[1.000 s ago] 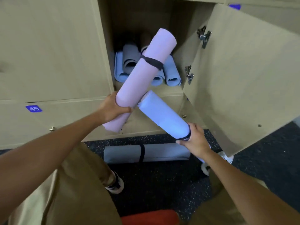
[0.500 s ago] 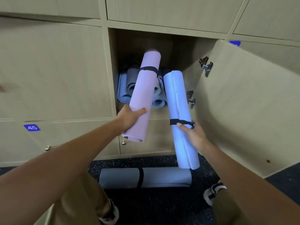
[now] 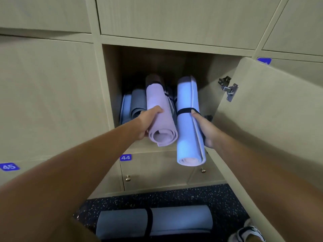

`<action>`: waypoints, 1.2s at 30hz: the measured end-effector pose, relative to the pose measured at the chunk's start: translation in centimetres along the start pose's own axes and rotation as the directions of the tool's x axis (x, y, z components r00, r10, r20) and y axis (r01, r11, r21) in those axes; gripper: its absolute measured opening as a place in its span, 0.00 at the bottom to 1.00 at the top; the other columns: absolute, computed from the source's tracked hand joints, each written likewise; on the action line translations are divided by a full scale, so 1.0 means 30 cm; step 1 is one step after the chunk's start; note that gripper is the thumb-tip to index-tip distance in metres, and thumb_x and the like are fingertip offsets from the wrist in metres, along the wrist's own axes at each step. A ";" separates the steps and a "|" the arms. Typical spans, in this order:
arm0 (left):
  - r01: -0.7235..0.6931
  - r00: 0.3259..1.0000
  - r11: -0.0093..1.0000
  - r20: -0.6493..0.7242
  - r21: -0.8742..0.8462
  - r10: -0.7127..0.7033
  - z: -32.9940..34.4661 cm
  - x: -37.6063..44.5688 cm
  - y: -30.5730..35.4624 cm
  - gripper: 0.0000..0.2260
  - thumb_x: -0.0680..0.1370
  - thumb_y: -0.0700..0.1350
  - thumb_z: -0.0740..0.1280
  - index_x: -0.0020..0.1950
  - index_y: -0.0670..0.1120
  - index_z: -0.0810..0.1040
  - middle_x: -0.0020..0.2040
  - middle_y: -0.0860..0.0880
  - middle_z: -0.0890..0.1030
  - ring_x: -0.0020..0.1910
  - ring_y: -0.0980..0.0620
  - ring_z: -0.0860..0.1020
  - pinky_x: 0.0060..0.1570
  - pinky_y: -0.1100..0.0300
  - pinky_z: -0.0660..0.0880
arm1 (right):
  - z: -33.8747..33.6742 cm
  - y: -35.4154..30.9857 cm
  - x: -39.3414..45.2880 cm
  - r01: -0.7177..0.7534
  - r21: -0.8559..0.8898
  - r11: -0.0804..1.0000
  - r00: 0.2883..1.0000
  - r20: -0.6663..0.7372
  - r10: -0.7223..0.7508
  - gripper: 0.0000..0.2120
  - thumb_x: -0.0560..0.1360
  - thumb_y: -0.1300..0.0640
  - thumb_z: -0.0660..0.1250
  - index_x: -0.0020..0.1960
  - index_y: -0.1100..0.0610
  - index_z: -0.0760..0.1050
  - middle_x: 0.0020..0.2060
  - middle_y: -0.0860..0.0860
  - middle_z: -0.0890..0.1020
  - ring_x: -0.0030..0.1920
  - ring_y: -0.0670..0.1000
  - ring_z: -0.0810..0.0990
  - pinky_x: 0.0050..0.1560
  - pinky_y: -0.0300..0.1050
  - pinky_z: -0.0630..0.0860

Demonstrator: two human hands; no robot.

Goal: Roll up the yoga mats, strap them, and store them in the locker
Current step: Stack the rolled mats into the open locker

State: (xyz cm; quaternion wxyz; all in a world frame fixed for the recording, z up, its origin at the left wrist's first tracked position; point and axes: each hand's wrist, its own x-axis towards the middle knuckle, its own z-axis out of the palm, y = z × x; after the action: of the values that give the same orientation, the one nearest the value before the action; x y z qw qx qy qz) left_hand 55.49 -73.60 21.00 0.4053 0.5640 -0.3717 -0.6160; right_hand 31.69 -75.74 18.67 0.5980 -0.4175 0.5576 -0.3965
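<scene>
Two smooth rolled mats — lilac (image 3: 158, 109), blue (image 3: 187, 123) — perhaps foam

I note rolled mats (image 3: 138, 103) lying on the locker (image 3: 111, 84) shelf, and one strapped grey mat (image 3: 181, 220) on the speckled floor (image 3: 218, 194).

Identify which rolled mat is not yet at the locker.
The grey mat lying on the floor; the lilac mat and blue mat are held at the opening.
</scene>
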 end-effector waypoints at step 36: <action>-0.465 0.486 0.089 0.170 0.881 0.857 0.013 0.196 -0.083 0.26 0.75 0.53 0.75 0.70 0.48 0.76 0.75 0.46 0.68 0.74 0.40 0.62 0.68 0.41 0.71 | -0.013 -0.061 0.343 0.132 -0.686 0.716 0.925 -0.174 -0.337 0.31 0.74 0.42 0.76 0.70 0.57 0.73 0.66 0.55 0.78 0.66 0.57 0.76 0.66 0.48 0.72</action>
State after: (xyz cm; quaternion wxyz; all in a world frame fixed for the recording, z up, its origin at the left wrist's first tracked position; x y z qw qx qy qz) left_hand 54.70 -78.00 16.45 0.3735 0.5493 -0.7461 0.0462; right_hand 31.95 -86.04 16.93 0.2677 -0.6081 0.6837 -0.3019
